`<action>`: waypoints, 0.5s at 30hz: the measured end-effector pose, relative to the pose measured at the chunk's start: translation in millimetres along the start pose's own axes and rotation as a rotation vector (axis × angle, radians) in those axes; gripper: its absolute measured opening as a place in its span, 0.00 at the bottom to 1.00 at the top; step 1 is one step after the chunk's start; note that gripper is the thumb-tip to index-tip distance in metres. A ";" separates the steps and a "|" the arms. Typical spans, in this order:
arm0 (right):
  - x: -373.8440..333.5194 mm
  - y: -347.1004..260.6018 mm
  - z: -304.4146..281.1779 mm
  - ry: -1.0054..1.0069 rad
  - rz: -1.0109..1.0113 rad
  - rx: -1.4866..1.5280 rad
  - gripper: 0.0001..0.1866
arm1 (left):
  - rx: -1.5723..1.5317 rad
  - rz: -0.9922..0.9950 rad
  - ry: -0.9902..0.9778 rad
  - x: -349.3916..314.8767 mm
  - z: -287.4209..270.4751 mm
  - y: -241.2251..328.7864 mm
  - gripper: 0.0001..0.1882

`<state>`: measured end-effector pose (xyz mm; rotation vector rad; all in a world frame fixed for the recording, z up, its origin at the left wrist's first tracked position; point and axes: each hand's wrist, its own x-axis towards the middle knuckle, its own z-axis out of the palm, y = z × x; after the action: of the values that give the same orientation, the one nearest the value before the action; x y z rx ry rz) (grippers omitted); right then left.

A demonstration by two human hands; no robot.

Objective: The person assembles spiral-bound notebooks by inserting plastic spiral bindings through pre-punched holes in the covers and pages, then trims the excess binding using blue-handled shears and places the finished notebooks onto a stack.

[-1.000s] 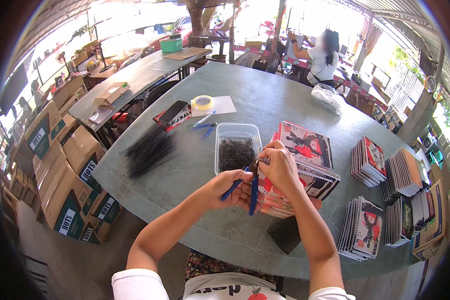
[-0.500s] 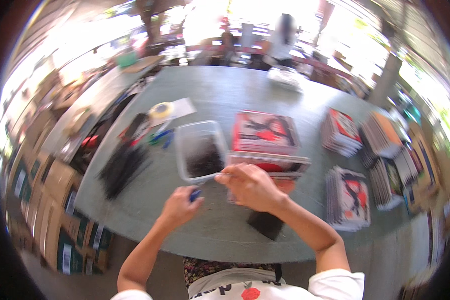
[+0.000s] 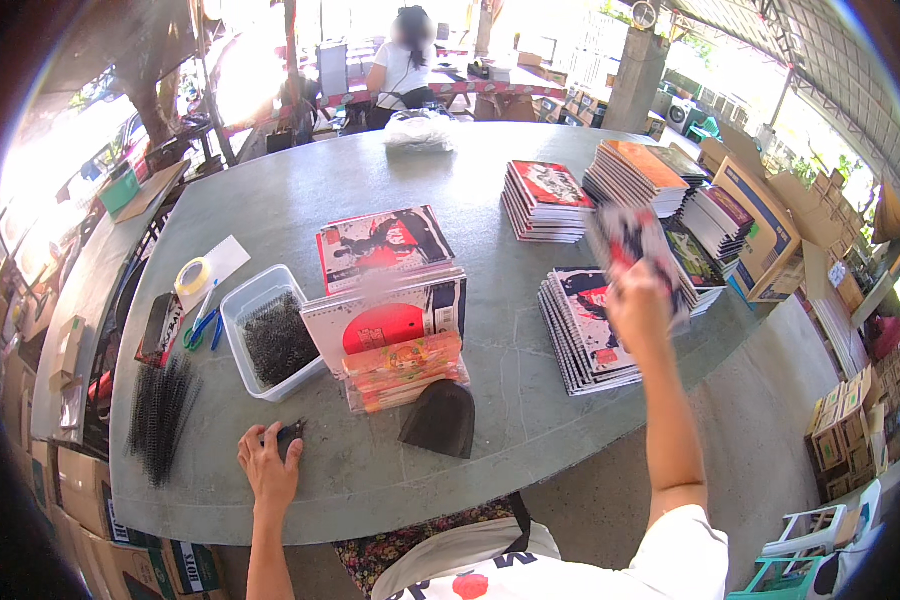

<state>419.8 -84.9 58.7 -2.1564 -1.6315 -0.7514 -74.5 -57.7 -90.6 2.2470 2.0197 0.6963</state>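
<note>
My left hand (image 3: 268, 467) rests near the table's front edge, fingers curled around a small dark object (image 3: 290, 437) whose kind I cannot make out. My right hand (image 3: 638, 300) is gripping a notebook (image 3: 625, 238) with a red, black and white cover, blurred by motion. It hangs over a stack of spiral-bound notebooks (image 3: 595, 330) at the right. Between the hands, a notebook (image 3: 385, 318) with a red disc on it stands leaning against a pile of notebooks (image 3: 385, 243). Patterned orange-pink bundles (image 3: 405, 372) lie before it, beside a dark curved flap (image 3: 440, 420).
Left of the notebooks sits a clear plastic tub (image 3: 238, 325) of small black pieces. Black binding strips (image 3: 160, 420), a tape roll (image 3: 192, 275) and blue-handled scissors (image 3: 202, 328) lie farther left. More notebook stacks (image 3: 547, 200) and a carton (image 3: 760, 230) stand right. A person (image 3: 402, 75) sits beyond.
My right hand has moved from beside the tub to the right-hand stacks and now carries a notebook. My left hand has moved left and down to the table. The view has swung right.
</note>
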 end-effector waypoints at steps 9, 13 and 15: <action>-48.5 -23.8 55.6 -0.260 0.091 0.202 0.16 | 0.079 -0.045 0.109 27.5 -43.2 -43.0 0.23; -46.7 -19.7 41.9 -0.208 0.097 0.206 0.15 | 0.202 -0.176 0.196 45.8 -58.8 -122.2 0.16; -36.5 -32.1 -0.1 -0.054 0.044 0.649 0.13 | 0.256 -0.302 0.188 32.3 -64.5 -177.8 0.13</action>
<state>381.6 -104.2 35.6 -1.7388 -1.5631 -0.1105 -261.7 -17.1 -80.4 1.9848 2.6004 0.6744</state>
